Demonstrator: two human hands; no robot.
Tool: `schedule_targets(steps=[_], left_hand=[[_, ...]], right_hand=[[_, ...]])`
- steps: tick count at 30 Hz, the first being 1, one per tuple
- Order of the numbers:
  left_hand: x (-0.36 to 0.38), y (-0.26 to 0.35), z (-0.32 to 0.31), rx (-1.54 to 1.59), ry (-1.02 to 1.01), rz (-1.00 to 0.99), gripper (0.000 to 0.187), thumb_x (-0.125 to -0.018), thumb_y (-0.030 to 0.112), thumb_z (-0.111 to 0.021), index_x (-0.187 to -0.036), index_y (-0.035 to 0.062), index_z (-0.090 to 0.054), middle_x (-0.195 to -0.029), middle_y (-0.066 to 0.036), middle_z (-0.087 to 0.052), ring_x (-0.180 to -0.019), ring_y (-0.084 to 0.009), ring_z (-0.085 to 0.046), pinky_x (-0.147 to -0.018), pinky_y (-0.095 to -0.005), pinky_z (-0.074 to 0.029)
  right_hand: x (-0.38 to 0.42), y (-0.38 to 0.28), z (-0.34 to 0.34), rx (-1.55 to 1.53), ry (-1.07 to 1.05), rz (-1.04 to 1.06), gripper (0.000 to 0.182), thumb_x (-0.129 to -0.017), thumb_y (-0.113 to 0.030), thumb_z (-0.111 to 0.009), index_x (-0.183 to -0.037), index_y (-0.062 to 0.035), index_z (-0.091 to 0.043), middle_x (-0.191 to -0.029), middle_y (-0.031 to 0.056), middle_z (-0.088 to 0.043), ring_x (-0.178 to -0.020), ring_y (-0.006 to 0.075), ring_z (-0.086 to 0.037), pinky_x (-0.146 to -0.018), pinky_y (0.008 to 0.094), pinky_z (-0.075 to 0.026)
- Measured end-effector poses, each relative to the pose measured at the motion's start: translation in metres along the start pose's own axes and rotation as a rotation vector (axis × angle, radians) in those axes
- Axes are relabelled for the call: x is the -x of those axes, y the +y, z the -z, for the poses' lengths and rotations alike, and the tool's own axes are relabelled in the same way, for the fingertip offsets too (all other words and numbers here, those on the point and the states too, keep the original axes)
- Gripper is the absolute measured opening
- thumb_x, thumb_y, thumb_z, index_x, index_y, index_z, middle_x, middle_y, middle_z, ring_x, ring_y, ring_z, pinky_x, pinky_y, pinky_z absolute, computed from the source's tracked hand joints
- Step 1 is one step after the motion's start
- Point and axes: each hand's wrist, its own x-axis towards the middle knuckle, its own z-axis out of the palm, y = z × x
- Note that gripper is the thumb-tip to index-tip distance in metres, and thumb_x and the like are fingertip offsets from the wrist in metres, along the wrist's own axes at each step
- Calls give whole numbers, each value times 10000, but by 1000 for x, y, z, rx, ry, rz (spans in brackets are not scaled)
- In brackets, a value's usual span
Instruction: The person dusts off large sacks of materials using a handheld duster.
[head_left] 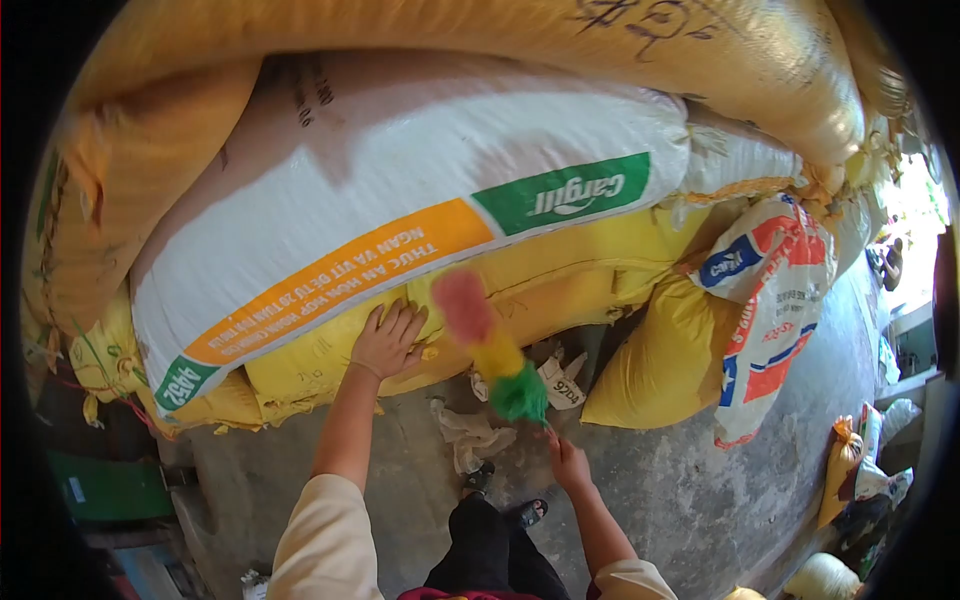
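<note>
Both hands are at work against a stack of feed sacks. Left hand [388,340] lies flat with fingers spread on the yellow sack [560,280] at the bottom of the stack, just under the lower edge of the white sack [400,200]. Right hand [567,462] is closed around the handle of a feather duster [490,345], which rises from the hand toward 11 o'clock. The duster's head is fluffy and banded: green nearest the hand, yellow in the middle, pink at the tip. It is blurred, so its finer detail cannot be told. Its pink tip lies against the yellow sack just at 3 o'clock of the left hand.

The white sack carries an orange band and a green band with white lettering, and it bulges out over the yellow one. More yellow-brown sacks [700,50] press down on it from 12 o'clock and crowd in at 9 o'clock, so the stack fills the upper view. At 3 o'clock of the duster a yellow bag [660,370] and a white bag with red and blue print [775,300] lean on the stack.

Open room lies on the concrete floor [680,500], from below the hands out toward 4 o'clock. Crumpled rags and scraps [470,435] lie on it near the person's feet, and small bags [845,470] sit at the far 4 o'clock edge.
</note>
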Motion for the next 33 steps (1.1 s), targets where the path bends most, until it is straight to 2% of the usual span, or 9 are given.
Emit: schedule_targets(steps=[3, 5, 8, 12, 14, 17, 19, 21, 33], left_hand=[[4, 4, -3, 73, 79, 23, 489, -728, 366, -546, -1131, 95, -483, -1059, -77, -509, -1067, -243, -447, -909, -418, -321], [6, 10, -1, 345, 250, 275, 459, -722, 298, -578, -1124, 97, -486, -1059, -93, -498, -1056, -271, -448, -908, -431, -324], [11, -1, 9, 343, 216, 205, 421, -732, 263, -588, -1107, 91, -500, -1110, -101, -480, -1095, -278, -426, -930, -446, -308], [43, -35, 24, 247, 117, 139, 395, -766, 276, -561, -1117, 102, -512, -1178, -75, -463, -1153, -246, -396, -977, -422, -279], [48, -53, 20, 87, 75, -7, 439, -768, 309, -547, -1158, 114, -496, -1208, -58, -459, -1151, -229, -398, -981, -390, -283], [46, -60, 12, 151, 86, 28, 522, -719, 339, -577, -1169, 97, -472, -1240, -83, -430, -1139, -248, -404, -952, -395, -308], [51, -62, 3, 190, 74, 58, 540, -709, 348, -577, -1174, 94, -468, -1254, -92, -420, -1139, -258, -404, -950, -396, -311], [57, -64, 1, 228, 77, 72, 559, -700, 356, -576, -1179, 92, -464, -1269, -101, -409, -1138, -268, -404, -949, -398, -313], [54, -60, -2, 139, 125, 46, 556, -738, 398, -515, -1179, 64, -463, -1285, -155, -386, -1154, -332, -378, -924, -467, -304]], right_hand=[[27, 35, 9, 214, -6, -120, 336, -843, -350, -471, -722, -48, -559, -626, 205, -549, -608, 417, -536, -537, 486, -409], [40, 38, 28, 230, 75, -126, 367, -844, -342, -478, -651, -34, -524, -580, 201, -526, -586, 413, -530, -511, 474, -400], [34, 5, 66, 143, 84, -270, 368, -864, -315, -471, -674, -5, -528, -566, 207, -501, -574, 394, -526, -498, 419, -394], [-11, -15, 67, -26, 216, -167, 354, -874, -312, -460, -757, 11, -548, -610, 231, -511, -615, 386, -539, -534, 402, -404], [-33, -8, 32, -209, 272, 55, 355, -910, -268, -418, -793, 43, -543, -574, 150, -448, -492, 231, -410, -504, 320, -369], [-22, -31, -4, -75, 101, 59, 336, -900, -268, -427, -901, 38, -566, -633, 190, -507, -544, 292, -500, -542, 354, -411], [2, -8, -32, 262, -149, 93, 311, -882, -259, -441, -919, 21, -571, -678, 234, -541, -636, 385, -552, -572, 408, -435], [28, 20, -51, 52, -96, 14, 292, -853, -316, -466, -723, -57, -507, -633, 216, -548, -606, 432, -531, -545, 513, -412], [5, 2, -29, 145, -89, -25, 290, -849, -350, -454, -807, -72, -524, -783, 172, -590, -736, 384, -563, -620, 466, -440]])
